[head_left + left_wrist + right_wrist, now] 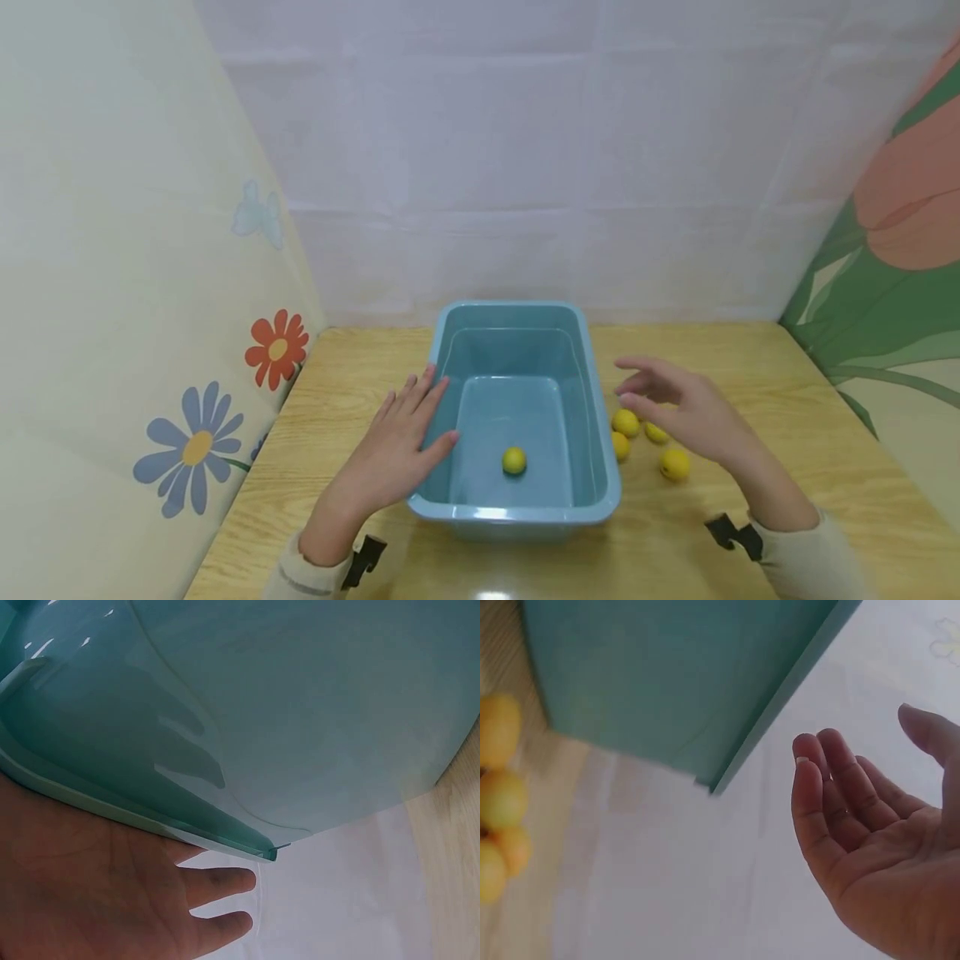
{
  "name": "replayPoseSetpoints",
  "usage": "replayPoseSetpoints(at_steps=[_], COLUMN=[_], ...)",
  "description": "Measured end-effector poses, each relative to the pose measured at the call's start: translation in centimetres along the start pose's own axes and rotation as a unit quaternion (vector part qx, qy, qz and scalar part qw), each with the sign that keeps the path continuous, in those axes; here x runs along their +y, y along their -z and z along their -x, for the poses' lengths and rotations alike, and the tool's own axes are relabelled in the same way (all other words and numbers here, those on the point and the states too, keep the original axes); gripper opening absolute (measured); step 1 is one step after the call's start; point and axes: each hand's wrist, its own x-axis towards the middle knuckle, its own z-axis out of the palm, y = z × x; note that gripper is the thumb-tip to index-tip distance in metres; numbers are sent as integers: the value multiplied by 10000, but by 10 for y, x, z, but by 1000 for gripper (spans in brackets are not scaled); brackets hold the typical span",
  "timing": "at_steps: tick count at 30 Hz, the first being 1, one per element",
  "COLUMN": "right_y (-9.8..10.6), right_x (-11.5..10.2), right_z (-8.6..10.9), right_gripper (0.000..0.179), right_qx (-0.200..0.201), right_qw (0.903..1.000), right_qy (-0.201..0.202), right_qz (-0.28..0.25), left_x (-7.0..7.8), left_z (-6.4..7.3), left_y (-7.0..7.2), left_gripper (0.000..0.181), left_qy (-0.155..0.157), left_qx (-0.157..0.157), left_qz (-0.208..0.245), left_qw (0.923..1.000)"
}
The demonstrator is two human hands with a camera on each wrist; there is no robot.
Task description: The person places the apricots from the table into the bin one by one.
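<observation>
A blue plastic basin (517, 512) stands on the table, with one small yellow lemon (513, 460) on its floor near the close end. My left hand (393, 458) rests on the basin's left rim, fingers spread and straight; in the left wrist view the rim crosses over the palm (90, 877). To the right of the basin, my right hand (686, 408) hovers in the air with loosely bent fingers and nothing in them. Below it lie several lemons (674, 464), partly covered by the hand. The right wrist view has the lemons (501, 799) at its left edge.
The wood-grain table (757, 392) ends at a white cloth backdrop (480, 167). Flower-printed panels (112, 275) stand along the left and right sides. The basin's walls rise between the two hands.
</observation>
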Motion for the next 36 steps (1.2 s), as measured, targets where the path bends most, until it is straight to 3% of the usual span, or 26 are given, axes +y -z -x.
replayPoseSetpoints(at_steps=[9, 19, 26, 36], right_y=[18, 22, 21, 9], right_x=[53, 95, 124, 141], right_z=[11, 24, 28, 24], right_gripper=[46, 48, 50, 56], right_qx=[-88, -369, -732, -1360], right_qw=[9998, 9986, 9948, 9835], right_qy=[-78, -201, -526, -1079], right_qz=[140, 327, 483, 510], left_x=[0, 0, -2, -2], left_z=[-1, -1, -1, -1], left_y=[2, 2, 0, -1], left_gripper=[76, 76, 76, 76], left_qy=[3, 22, 28, 59], left_qx=[-25, -21, -33, -14], left_qz=[-16, 31, 105, 135], left_qw=[10000, 10000, 9999, 9999])
